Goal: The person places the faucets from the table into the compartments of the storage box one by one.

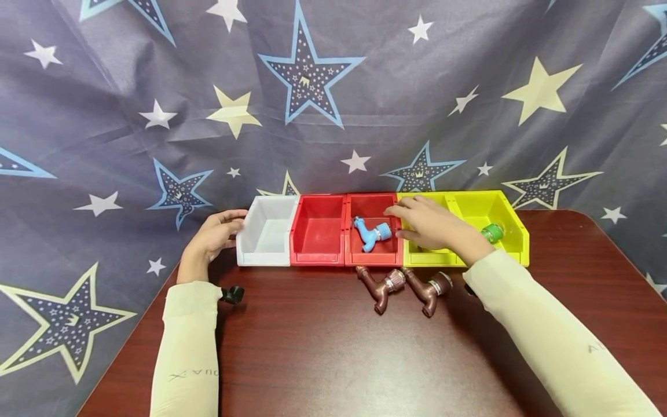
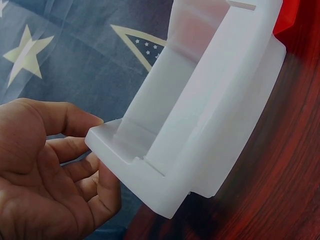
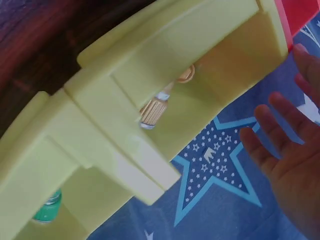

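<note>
My left hand (image 1: pixel 215 234) is at the left side of the white bin (image 1: pixel 263 259). In the left wrist view its thumb and fingers pinch the bin's corner. My right hand (image 1: pixel 429 223) reaches over the left yellow bin (image 1: pixel 424 259), fingers spread and holding nothing. One fingertip is right at the wall of the right red bin (image 1: pixel 372 259). A blue tap (image 1: pixel 371 233) lies in that red bin. Inside the left yellow bin is a tan tap with a ribbed knob (image 3: pixel 155 110), mostly hidden by my hand in the head view.
The left red bin (image 1: pixel 319 258) joins the row beside the white one. A green-knobbed tap (image 1: pixel 492 233) sits in the right yellow bin (image 1: pixel 516 249). Two brown taps (image 1: pixel 380 289) lie on the wooden table (image 1: pixel 323 347) before the bins. A star-patterned curtain (image 1: pixel 323 156) hangs behind.
</note>
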The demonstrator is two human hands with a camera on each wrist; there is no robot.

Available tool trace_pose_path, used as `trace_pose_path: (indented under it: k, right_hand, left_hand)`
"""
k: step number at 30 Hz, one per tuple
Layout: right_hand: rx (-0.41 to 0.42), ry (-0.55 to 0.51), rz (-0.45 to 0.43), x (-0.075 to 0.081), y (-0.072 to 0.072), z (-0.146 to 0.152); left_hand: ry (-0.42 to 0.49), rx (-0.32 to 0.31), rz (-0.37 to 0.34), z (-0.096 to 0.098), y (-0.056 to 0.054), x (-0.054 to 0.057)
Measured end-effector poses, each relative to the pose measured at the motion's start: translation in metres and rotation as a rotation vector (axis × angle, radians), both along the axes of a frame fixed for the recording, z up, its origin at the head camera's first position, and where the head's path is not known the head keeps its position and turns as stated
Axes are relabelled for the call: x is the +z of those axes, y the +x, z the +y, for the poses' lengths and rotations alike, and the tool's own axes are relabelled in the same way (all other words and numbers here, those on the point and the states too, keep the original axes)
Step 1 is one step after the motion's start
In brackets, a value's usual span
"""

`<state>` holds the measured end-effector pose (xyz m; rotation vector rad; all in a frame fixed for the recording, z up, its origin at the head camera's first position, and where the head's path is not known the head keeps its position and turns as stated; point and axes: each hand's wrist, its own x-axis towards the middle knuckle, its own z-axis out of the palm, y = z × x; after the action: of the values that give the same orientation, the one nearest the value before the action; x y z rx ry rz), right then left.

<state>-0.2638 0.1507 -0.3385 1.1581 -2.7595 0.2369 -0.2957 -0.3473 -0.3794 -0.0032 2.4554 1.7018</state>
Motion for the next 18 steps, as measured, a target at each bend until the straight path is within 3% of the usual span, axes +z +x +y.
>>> trace_pose_path:
  k: [11, 18]
  right_hand:
    - [-0.109, -0.126, -0.031, -0.003, 0.010, 0.033]
    - [-0.126, -0.206, -0.017, -0.002, 0.016, 0.056]
  left_hand:
    - [0.002, 0.004, -0.004, 0.000, -0.001, 0.000]
    - [-0.007, 0.014, -0.005, -0.001, -0.002, -0.002]
